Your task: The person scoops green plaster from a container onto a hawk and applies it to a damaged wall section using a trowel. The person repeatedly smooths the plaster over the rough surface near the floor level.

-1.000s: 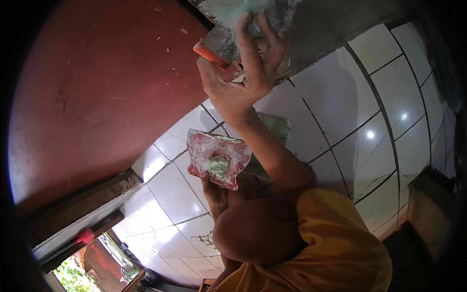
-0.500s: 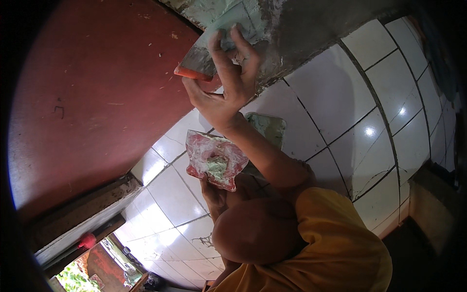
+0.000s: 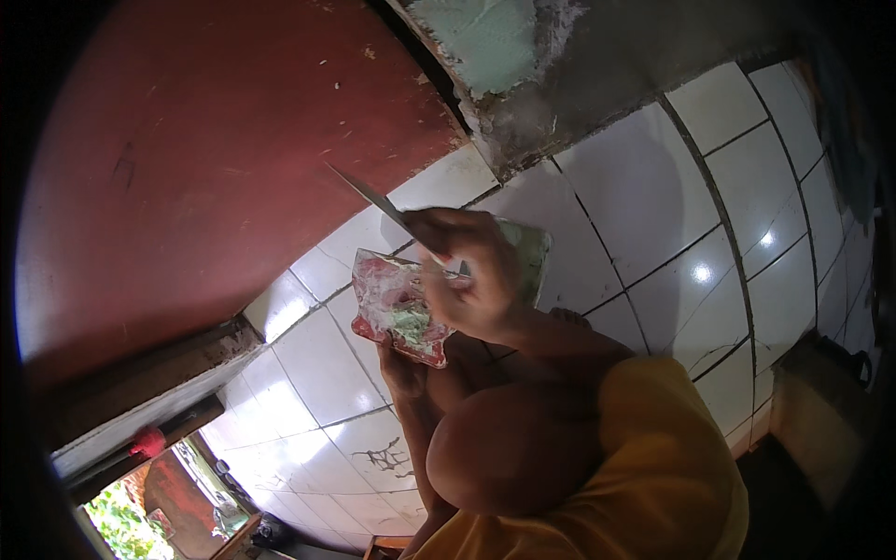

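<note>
My left hand grips the lower edge of a red plastic board, which is smeared white and carries a lump of pale green putty. Just above the board's right side is my right hand, its fingers closed around a putty knife. The thin blade is seen nearly edge-on, pointing up and left; its handle is mostly hidden by the hand. Farther up, a patch of pale green putty covers part of the rough grey wall. Partly behind my right hand lies a putty-smeared tray.
A dark red door panel fills the upper left, next to the grey wall. White floor tiles with dark joints spread below and right. My bent knee is close under the board. An opening with greenery shows lower left.
My right hand has come down from the wall to beside the board, turning the putty knife edge-on. The wall's green patch is now uncovered. The board has barely moved.
</note>
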Action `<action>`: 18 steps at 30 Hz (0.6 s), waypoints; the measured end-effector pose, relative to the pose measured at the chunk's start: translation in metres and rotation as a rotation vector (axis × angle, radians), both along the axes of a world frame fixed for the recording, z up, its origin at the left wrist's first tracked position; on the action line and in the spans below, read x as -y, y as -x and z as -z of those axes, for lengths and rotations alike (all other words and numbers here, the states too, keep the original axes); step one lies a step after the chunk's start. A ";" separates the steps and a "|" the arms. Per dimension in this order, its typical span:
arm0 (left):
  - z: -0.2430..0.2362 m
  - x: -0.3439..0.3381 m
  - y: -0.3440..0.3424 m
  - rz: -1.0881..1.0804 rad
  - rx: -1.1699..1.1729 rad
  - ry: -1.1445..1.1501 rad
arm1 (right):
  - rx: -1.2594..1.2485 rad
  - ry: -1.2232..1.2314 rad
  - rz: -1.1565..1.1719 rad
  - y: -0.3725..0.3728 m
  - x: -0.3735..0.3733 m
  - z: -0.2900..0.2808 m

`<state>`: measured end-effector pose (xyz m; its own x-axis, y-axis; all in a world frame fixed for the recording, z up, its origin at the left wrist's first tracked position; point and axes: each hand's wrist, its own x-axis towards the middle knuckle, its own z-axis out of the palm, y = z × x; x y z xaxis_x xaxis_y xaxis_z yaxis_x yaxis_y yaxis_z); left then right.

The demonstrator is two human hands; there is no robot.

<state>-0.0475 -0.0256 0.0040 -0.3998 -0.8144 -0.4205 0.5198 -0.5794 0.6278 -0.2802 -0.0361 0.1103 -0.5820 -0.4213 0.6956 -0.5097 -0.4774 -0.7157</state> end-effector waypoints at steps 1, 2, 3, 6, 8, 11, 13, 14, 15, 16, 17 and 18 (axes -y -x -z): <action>0.000 0.001 0.004 0.020 -0.034 0.026 | -0.020 0.006 -0.034 0.011 -0.013 0.000; 0.002 0.001 0.004 0.025 -0.026 0.026 | 0.036 -0.112 -0.074 0.025 -0.027 -0.004; 0.000 0.001 0.002 0.025 -0.010 0.032 | 0.100 -0.225 -0.118 0.039 -0.039 -0.011; -0.004 0.000 0.005 0.013 0.022 0.016 | 0.203 -0.257 -0.161 0.104 -0.052 -0.015; -0.005 0.000 0.006 0.015 0.033 0.005 | -0.113 -0.281 -0.049 0.145 -0.048 -0.029; -0.003 0.003 0.004 0.045 0.044 0.007 | -0.414 -0.321 0.000 0.168 -0.042 -0.047; -0.002 0.004 0.007 0.057 0.049 0.036 | -0.419 -0.282 0.013 0.168 -0.032 -0.049; -0.003 0.004 0.008 0.058 0.041 0.026 | -0.358 -0.255 0.007 0.171 -0.027 -0.047; -0.004 0.004 0.009 0.058 0.034 0.016 | -0.297 -0.228 0.001 0.174 -0.021 -0.044; -0.005 0.004 0.009 0.056 0.032 0.006 | -0.231 -0.201 -0.009 0.177 -0.015 -0.040; -0.004 0.004 0.009 0.050 0.029 0.011 | -0.212 -0.207 -0.022 0.181 -0.011 -0.038; -0.004 0.004 0.009 0.044 0.027 0.015 | -0.194 -0.212 -0.035 0.184 -0.008 -0.037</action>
<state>-0.0563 -0.0296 0.0080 -0.4243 -0.8027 -0.4191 0.4770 -0.5915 0.6500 -0.4646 -0.0277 0.1470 -0.4287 -0.5871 0.6866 -0.6329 -0.3471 -0.6920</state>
